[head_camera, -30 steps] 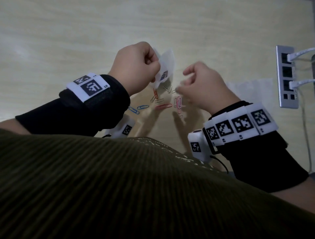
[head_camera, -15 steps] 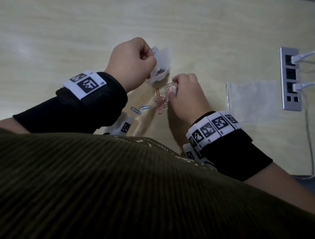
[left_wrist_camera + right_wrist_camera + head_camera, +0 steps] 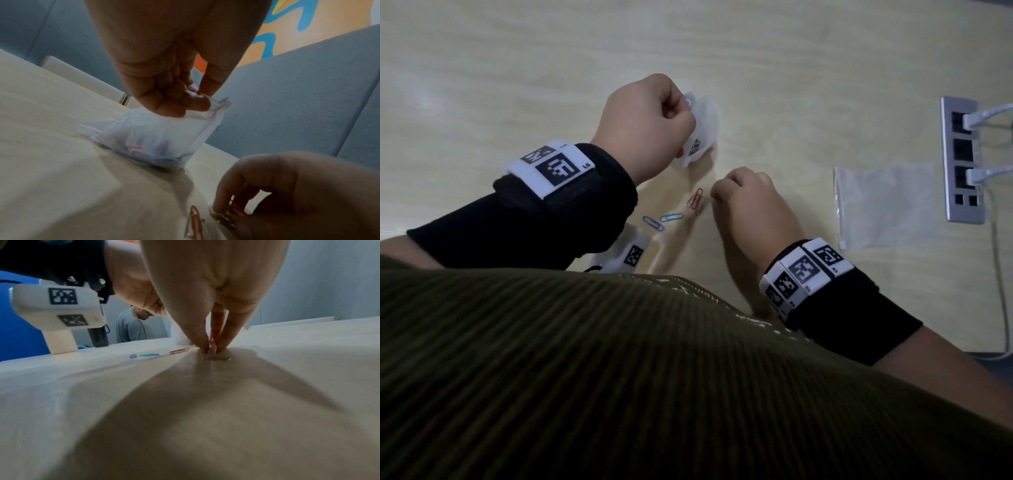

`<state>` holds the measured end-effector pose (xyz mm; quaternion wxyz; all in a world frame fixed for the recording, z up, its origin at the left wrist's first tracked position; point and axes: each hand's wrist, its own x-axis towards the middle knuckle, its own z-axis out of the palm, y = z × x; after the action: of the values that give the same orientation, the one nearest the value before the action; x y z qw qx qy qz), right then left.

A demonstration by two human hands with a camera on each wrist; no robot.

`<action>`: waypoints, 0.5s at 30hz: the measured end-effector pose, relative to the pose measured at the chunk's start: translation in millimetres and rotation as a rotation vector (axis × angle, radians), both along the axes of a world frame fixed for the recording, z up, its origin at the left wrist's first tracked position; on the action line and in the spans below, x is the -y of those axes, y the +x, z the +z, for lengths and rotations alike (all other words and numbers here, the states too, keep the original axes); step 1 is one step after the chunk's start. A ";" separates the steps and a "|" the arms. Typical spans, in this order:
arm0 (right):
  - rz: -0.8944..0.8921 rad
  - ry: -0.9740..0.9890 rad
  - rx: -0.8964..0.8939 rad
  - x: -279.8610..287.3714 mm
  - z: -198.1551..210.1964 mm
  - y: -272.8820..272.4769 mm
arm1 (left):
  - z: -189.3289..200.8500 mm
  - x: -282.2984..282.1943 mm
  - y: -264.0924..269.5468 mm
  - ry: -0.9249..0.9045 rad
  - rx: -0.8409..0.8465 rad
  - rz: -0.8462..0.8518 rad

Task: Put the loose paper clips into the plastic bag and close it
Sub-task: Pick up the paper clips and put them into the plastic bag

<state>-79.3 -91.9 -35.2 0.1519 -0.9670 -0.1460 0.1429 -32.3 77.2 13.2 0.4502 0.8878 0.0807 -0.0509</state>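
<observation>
Pinching the bag [image 3: 702, 128] top, the left hand [image 3: 645, 123] holds it on the desk [image 3: 482, 68]; the right hand [image 3: 751, 205], at its 5 o'clock, pinches clips [image 3: 211, 345]; red [image 3: 695, 198] and blue clips [image 3: 662, 220] lie loose beside it

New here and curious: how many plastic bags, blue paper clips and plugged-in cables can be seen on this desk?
Plastic bags: 2, one held, one lying flat
Blue paper clips: 2
Plugged-in cables: 2
Total: 6
</observation>
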 end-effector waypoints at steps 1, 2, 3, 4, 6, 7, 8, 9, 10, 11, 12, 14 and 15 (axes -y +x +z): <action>-0.001 -0.004 0.015 1.1 0.4 1.6 | 0.2 0.8 -0.4 0.003 -0.001 -0.005; -0.002 -0.003 0.029 1.6 0.3 3.2 | 0.7 1.8 -1.1 0.008 -0.002 -0.011; -0.004 0.004 0.034 1.9 0.3 4.2 | 0.9 3.0 -2.0 0.010 -0.004 -0.020; -0.013 0.015 0.034 2.3 1.0 4.8 | 1.4 4.3 -3.1 0.009 -0.006 -0.033; -0.079 0.070 0.033 5.2 2.6 6.6 | 2.0 7.0 -5.5 0.003 -0.009 -0.068; -0.148 0.119 0.022 7.4 4.5 7.9 | 1.7 8.0 -6.6 0.002 -0.011 -0.084; -0.243 0.188 -0.007 9.3 7.6 9.3 | 1.6 8.8 -7.6 0.002 -0.014 -0.096; -0.350 0.277 -0.055 10.9 10.2 11.2 | 1.2 9.5 -8.4 -0.003 -0.020 -0.103; -0.452 0.365 -0.116 12.7 11.9 13.3 | 1.3 10.1 -9.0 -0.009 -0.024 -0.107; -0.539 0.447 -0.177 14.1 14.4 15.4 | 1.3 10.6 -9.1 -0.013 -0.026 -0.111; -0.611 0.534 -0.234 15.1 17.5 17.0 | 1.6 11.1 -9.3 -0.014 -0.024 -0.119; -0.721 0.729 -0.306 17.3 25.1 20.7 | 1.4 11.7 -8.9 -0.010 -0.020 -0.139; -0.768 0.815 -0.322 18.0 30.4 22.8 | 1.2 12.0 -8.8 -0.009 -0.019 -0.148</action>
<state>-56.5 -110.0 -4.9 0.5732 -0.7802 0.1967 0.1550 -41.1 65.2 14.5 0.4483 0.8889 0.0189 -0.0929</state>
